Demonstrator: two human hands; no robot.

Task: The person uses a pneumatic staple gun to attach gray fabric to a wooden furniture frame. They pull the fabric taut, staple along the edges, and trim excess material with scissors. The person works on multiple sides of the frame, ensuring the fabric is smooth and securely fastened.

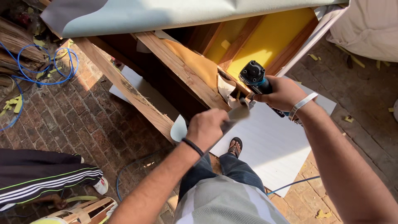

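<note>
Tool: a blue-and-black pneumatic stapler (256, 79) sits in the right hand (282, 93), nose pointing down and left onto the wooden rail (186, 72).
Right hand: closed around the stapler's handle; a silver bangle (302, 105) rides on the wrist.
Left hand: the left hand (206, 128) is fisted, pinching a flap of grey fabric (236, 115) and pulling it toward the body (the finger grip itself is hidden behind the knuckles).
Relation: the pinched flap lies just beside the stapler's nose, between the two hands; the right hand is the nearer to the rail.
Axis: the rail runs from upper left to lower right, ending close to the stapler.
Frame: a wooden furniture frame (124, 83) with yellow foam (269, 37) inside stands on the brick floor (74, 120).
Nearby: another person's striped trouser leg (45, 178) shows at lower left, well apart.
</note>
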